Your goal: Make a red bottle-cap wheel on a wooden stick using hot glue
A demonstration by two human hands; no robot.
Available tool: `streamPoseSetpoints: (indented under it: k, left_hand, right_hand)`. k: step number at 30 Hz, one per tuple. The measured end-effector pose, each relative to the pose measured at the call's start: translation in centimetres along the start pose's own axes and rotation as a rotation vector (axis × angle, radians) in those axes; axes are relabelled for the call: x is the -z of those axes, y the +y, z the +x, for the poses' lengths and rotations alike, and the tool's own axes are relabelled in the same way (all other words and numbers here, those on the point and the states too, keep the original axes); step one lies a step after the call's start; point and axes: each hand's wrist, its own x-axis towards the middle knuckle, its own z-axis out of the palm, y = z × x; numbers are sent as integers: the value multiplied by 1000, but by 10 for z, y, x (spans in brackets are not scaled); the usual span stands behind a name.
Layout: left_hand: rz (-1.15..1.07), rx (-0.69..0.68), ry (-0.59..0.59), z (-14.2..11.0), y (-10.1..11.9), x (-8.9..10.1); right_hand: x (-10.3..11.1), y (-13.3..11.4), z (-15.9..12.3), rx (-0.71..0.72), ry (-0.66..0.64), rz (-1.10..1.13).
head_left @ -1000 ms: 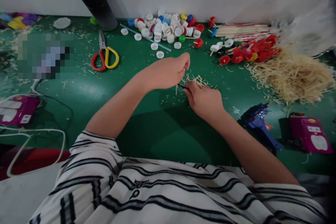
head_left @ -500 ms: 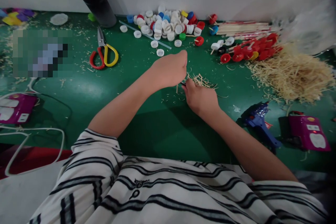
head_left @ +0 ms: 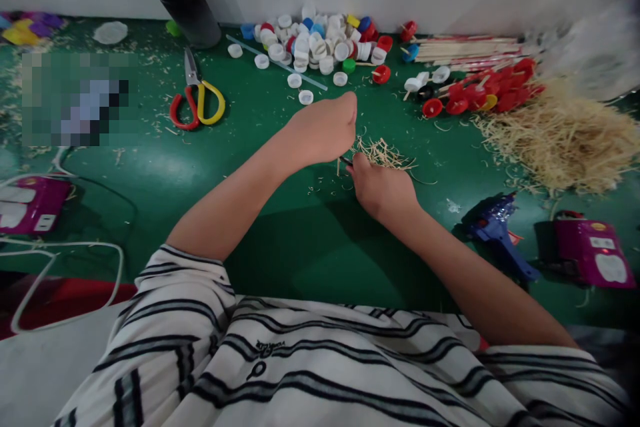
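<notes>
Only a little is changed from half a second ago: a slightly longer piece of the dark tool (head_left: 345, 161) is exposed between the hands, just past the middle of the tabletop (head_left: 300, 233) as measured from its near edge. It is pinched narrowly by the right hand (head_left: 385, 190), whose thumb is laid along it. The left hand (head_left: 323, 130) is raised just beside it, seemingly curled closed; its grip is hidden by its own back, so what is held there cannot be told. A pale upright sliver (head_left: 339, 167) is seen below it.

The pale curls (head_left: 383, 155) beyond the right hand are left much as they were, and no added curl can be made out. From this, fine shaving is judged to be under way in short strokes, with no stage visibly finished. The larger heap of shavings (head_left: 565, 140) is spread toward the far right corner, and the scissors (head_left: 201, 100) are left lying untouched toward the far left, nearer the far edge than the near one.
</notes>
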Motion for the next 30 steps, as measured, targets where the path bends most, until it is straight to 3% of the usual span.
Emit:
streamPoseSetpoints:
  k: [21, 25, 30]
  left_hand:
    - [-32, 5, 1, -2, -4, 2]
    - [-24, 3, -3, -2, -4, 2]
    - [-19, -23, 4, -1, -6, 0]
  right_hand:
    - [1, 1, -10, 47, -131, -62]
    - [-2, 3, -8, 62, -78, -39]
    - [2, 3, -4, 16, 83, -43]
